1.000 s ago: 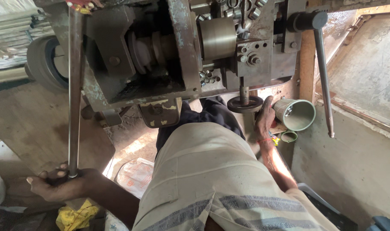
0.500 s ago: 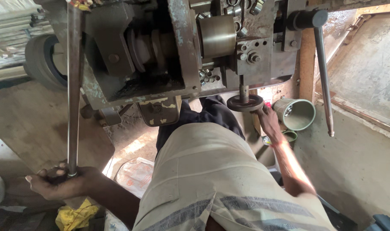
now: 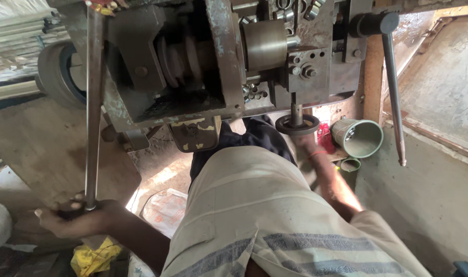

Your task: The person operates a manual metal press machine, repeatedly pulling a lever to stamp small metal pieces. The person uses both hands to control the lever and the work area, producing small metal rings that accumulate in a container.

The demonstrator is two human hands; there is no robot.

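Observation:
My left hand is closed around the lower end of a long steel lever that runs up to the top of a worn grey metal machine. My right hand, with a red thread at the wrist, reaches in just below a round black disc on a short vertical shaft under the machine. Its fingers are hidden by my leg and the disc, so I cannot tell what it touches. A pale green metal cup lies on its side just right of that hand.
A second long lever hangs down at the right of the machine. A smaller cup sits below the green one. A grey wheel stands at the left, a plastic bag lies on the floor, and a yellow cloth sits near my left arm.
My right hand has left the green cup and moved left and down to under the black disc. My left hand keeps its hold on the lever.

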